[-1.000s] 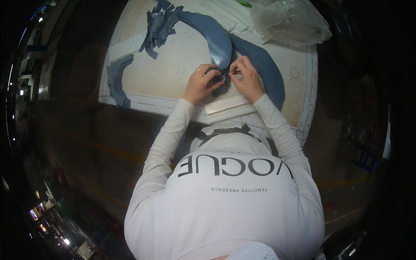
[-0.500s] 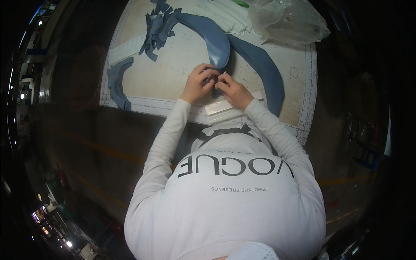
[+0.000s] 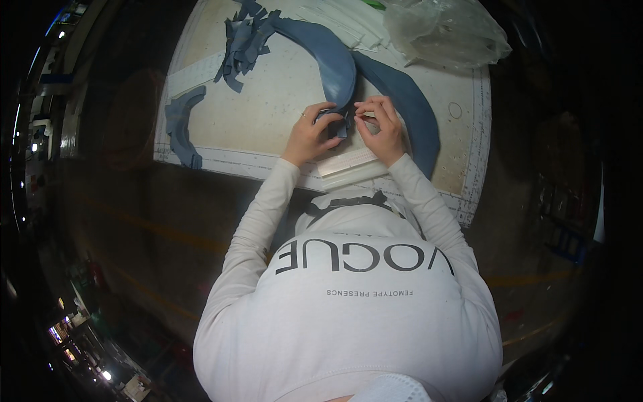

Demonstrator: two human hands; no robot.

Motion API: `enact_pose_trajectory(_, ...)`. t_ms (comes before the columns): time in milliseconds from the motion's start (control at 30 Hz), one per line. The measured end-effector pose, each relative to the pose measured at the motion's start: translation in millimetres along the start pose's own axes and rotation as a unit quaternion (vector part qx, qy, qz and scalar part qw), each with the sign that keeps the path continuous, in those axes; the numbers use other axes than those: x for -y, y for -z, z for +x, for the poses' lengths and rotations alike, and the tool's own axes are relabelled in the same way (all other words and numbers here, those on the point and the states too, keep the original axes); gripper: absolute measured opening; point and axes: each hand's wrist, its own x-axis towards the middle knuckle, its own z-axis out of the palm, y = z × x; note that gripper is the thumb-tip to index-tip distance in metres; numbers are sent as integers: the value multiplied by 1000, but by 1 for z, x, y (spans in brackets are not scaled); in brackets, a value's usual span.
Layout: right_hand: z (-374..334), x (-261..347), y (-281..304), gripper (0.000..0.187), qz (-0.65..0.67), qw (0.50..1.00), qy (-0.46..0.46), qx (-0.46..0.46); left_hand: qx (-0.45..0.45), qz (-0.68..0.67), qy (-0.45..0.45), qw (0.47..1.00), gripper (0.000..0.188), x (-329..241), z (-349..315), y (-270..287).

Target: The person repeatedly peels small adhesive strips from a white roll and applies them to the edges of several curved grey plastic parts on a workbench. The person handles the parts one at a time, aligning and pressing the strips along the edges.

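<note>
My left hand [image 3: 312, 135] is closed around a small dark blue strip end [image 3: 342, 128], just below the rounded tip of a long curved blue fabric piece [image 3: 328, 60]. To its right, my right hand [image 3: 383, 130] is raised a little way off, its thumb and fingertips drawn together in a pinch. Whatever sits between those fingertips is too small to make out. A second curved blue piece [image 3: 412, 107] lies beside the right hand, running down past the wrist. Between my forearms, a stack of white strips [image 3: 348, 167] rests at the table's near edge.
A heap of blue strips [image 3: 244, 50] lies at the far left, and another bundle of blue strips [image 3: 178, 127] by the left edge of the table [image 3: 268, 110]. White strips [image 3: 341, 23] and a clear plastic bag [image 3: 445, 33] are at the far side.
My hands were together at the blue strip and are now apart. The right hand has moved to the right, while the left stays by the strip with its thumb lower.
</note>
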Motion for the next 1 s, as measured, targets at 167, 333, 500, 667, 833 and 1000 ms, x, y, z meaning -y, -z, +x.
enact_pose_trajectory(167,-5,6,-5,26,2,990,1,143,-2,1,3,1000,47,3,0,-2)
enact_pose_trajectory(333,-2,3,-10,26,6,991,-3,136,-27,-15,20,999,46,2,0,-5)
enact_pose_trajectory(500,-3,0,-11,27,-5,988,-10,156,-45,6,8,999,44,2,0,-8)
enact_pose_trajectory(667,-2,0,-10,26,-35,995,-3,94,-51,2,8,999,37,-1,3,-4)
enact_pose_trajectory(833,2,3,0,19,-54,996,-39,-60,-68,-36,12,997,19,-1,16,8)
enact_pose_trajectory(1000,12,-1,-2,35,185,942,-279,1,-103,-111,92,984,11,-6,39,25)
